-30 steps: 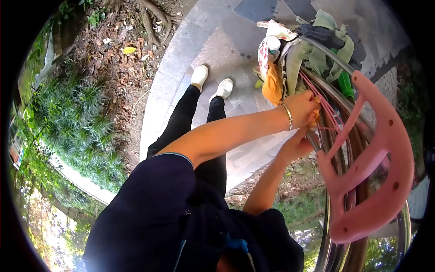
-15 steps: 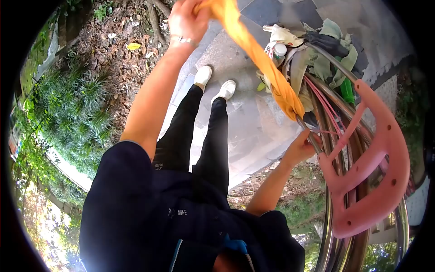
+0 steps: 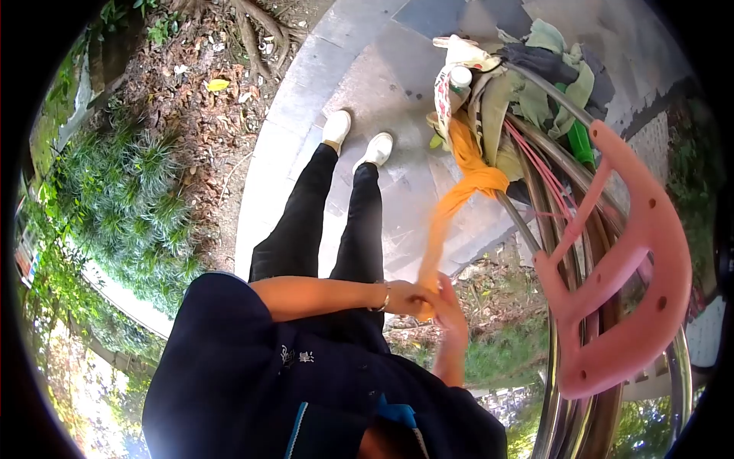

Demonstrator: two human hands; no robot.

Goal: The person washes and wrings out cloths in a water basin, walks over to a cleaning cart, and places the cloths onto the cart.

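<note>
A long orange cloth (image 3: 438, 222) is looped around a thin metal rod (image 3: 518, 222). One part of it hangs beside the bundle of rags, and the other stretches down to my hands. My left hand (image 3: 407, 299), with a bracelet at the wrist, is closed on the lower end of the cloth. Right beside it, my right hand (image 3: 453, 312) also grips that end, its fingers slightly blurred. The two hands meet in front of my waist. A pink curved plastic piece with holes (image 3: 664, 229) sits to the right of the rod.
Rags (image 3: 539, 107) hang on the metalwork at the upper right, with a white-capped bottle (image 3: 460, 77) and a green bottle (image 3: 580, 144) among them. Curved metal tubes (image 3: 552, 398) run down the right side. Leaf litter and a grassy plant (image 3: 126, 180) lie left of the paving.
My left hand has come down from the far upper end with the cloth. My right hand has left the rod and joined it. The cloth now bends around the rod.
</note>
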